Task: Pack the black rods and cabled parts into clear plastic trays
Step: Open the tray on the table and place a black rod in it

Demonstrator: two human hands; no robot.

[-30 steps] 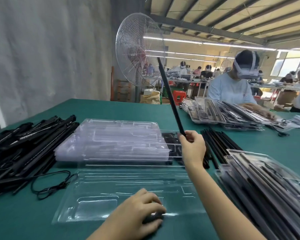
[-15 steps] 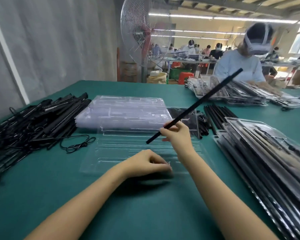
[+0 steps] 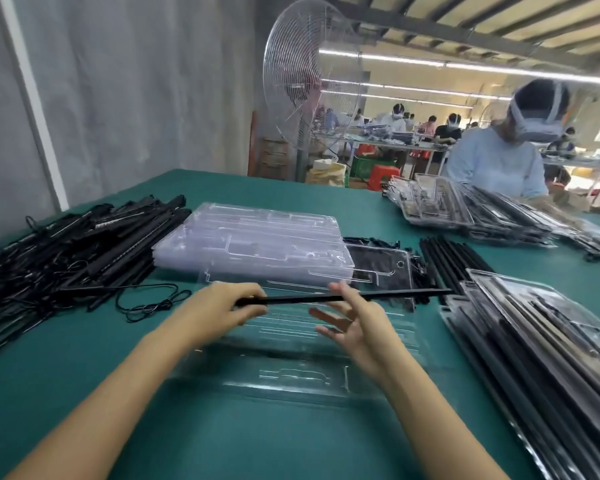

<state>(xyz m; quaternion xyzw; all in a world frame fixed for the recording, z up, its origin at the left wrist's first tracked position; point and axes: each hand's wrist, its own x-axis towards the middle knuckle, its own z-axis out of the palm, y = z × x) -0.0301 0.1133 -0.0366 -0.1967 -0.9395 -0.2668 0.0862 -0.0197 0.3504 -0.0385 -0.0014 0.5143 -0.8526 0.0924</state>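
A long black rod (image 3: 309,298) lies level just above an empty clear tray (image 3: 291,375) on the green table. My left hand (image 3: 219,310) grips the rod's left end with curled fingers. My right hand (image 3: 354,320) is at the rod's middle with thumb up and fingers spread straight, and the rod rests against it. A stack of empty clear trays (image 3: 257,244) sits beyond the hands. Black cabled parts (image 3: 66,254) are heaped at the left, with one loose cable (image 3: 153,303) trailing out. Loose black rods (image 3: 444,261) lie at the right.
Packed trays (image 3: 541,351) are stacked along the right edge. Across the table another person (image 3: 499,161) works over more filled trays (image 3: 465,213). A large standing fan (image 3: 309,84) stands behind the table's far edge, with a grey wall to the left.
The rod came down from a steep tilt to level over the tray. My left hand left the tray and took the rod's left end. My right hand's fingers opened.
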